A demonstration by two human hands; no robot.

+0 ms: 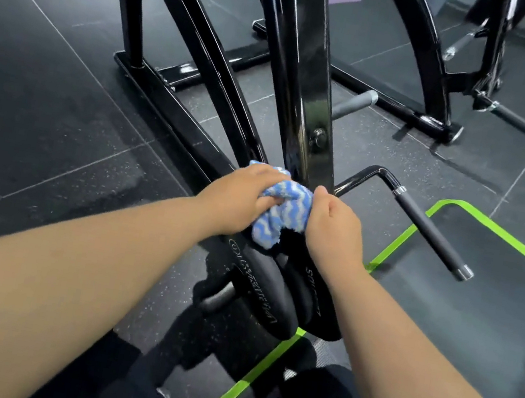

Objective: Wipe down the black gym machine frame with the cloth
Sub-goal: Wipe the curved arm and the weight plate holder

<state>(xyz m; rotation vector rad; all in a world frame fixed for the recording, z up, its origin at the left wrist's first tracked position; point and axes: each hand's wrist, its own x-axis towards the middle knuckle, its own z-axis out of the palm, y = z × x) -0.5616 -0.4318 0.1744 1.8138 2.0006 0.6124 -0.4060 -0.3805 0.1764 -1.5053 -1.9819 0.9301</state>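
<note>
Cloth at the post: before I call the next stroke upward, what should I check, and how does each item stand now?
1. Grip on the cloth: ok. The left hand holds it bunched.
2. Cloth on the frame: ok. It lies against the foot of the post.
3. Right hand: cannot tell. It sits beside the cloth at the post, but whether it grips cloth or post is hidden.
4. Path up the post: not ok. A bolt sticks out just above the cloth, so it needs working around.
5. Handle: ok. It is off to the right, apart from both hands.
</note>
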